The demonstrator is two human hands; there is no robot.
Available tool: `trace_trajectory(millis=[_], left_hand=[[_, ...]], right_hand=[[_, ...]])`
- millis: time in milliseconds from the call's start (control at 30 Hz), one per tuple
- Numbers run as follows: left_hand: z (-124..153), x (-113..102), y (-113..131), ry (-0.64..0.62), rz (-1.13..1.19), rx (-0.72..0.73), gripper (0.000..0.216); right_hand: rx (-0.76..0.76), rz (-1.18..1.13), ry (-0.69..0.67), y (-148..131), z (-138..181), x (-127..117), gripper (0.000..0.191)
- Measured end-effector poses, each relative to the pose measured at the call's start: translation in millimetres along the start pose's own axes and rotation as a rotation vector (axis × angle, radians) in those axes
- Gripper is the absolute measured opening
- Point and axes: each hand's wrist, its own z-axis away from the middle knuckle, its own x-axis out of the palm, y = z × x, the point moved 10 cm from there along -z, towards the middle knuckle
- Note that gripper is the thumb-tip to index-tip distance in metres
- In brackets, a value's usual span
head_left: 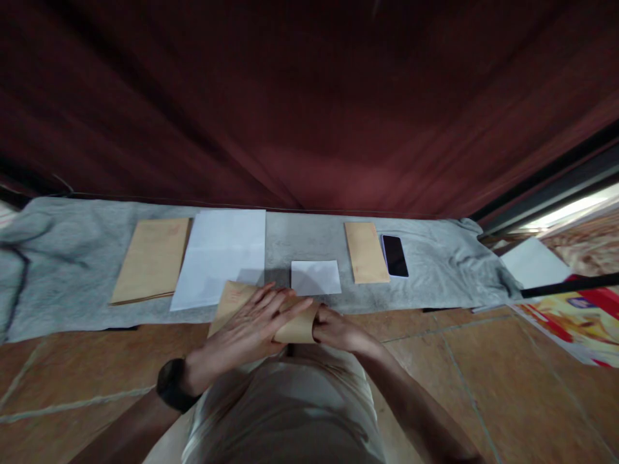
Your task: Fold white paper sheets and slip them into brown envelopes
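A brown paper envelope (296, 327) is in front of my body at the near edge of the cloth-covered surface. My left hand (264, 317), with a black watch (176, 385) on its wrist, lies flat across the envelope, fingers stretched out. At the envelope's right end, which gapes open, my right hand (333, 327) reaches in; its fingertips are hidden inside. Just beyond my hands lies a small white sheet of paper (316, 277). Larger white sheets (222, 254) are to its left, beside a stack of brown envelopes (152, 258).
A narrow brown envelope (367, 252) and a phone (395, 256) rest on the grey cloth (440, 264) to the right. Behind the surface hangs a dark red curtain (309, 116). A colourful printed box (575, 319) stands at the far right, above the tiled floor (483, 374).
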Motion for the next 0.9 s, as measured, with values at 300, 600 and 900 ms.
trace_trajectory(millis=[300,600,900], left_hand=[[21.9,-7.0,-64.7,0.088,0.040,-0.292,0.103],[19.6,5.0,-68.3,0.082,-0.083,-0.282,0.091],[18.1,6.0,-91.3,0.073,-0.136,-0.293,0.088]], right_hand=[[-0.043,0.176,0.398,33.7,-24.3,-89.2,0.034],[0.099,0.963,0.657,64.7,-46.7,-93.9,0.061],[0.150,0.904,0.670,71.6,-57.9,-104.4,0.043]])
